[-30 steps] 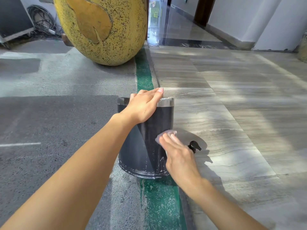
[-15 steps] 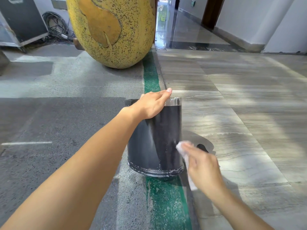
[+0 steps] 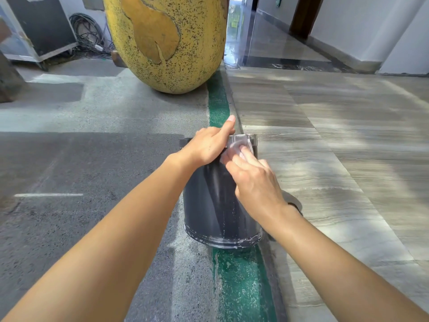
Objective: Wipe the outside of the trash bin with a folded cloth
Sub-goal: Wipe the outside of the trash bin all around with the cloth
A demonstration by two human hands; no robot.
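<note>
A dark round trash bin [image 3: 209, 205] stands upright on the floor, on a green painted strip. My left hand [image 3: 206, 145] rests over its top rim with the fingers stretched across the opening. My right hand [image 3: 253, 180] presses a pale folded cloth [image 3: 241, 144] against the bin's outer wall just under the rim, on the right side. Most of the cloth lies hidden under my fingers. White scuff marks ring the bin's base.
A large yellow speckled egg-shaped sculpture [image 3: 167, 43] stands behind the bin. A black case [image 3: 39, 26] and coiled cables [image 3: 90, 36] sit at the back left. Asphalt lies to the left, striped stone tiles [image 3: 336, 159] to the right. A small dark object is mostly hidden behind my right wrist.
My right hand has carried the cloth up the bin's right side, from near mid-height to just under the rim. My left hand has stayed on the rim.
</note>
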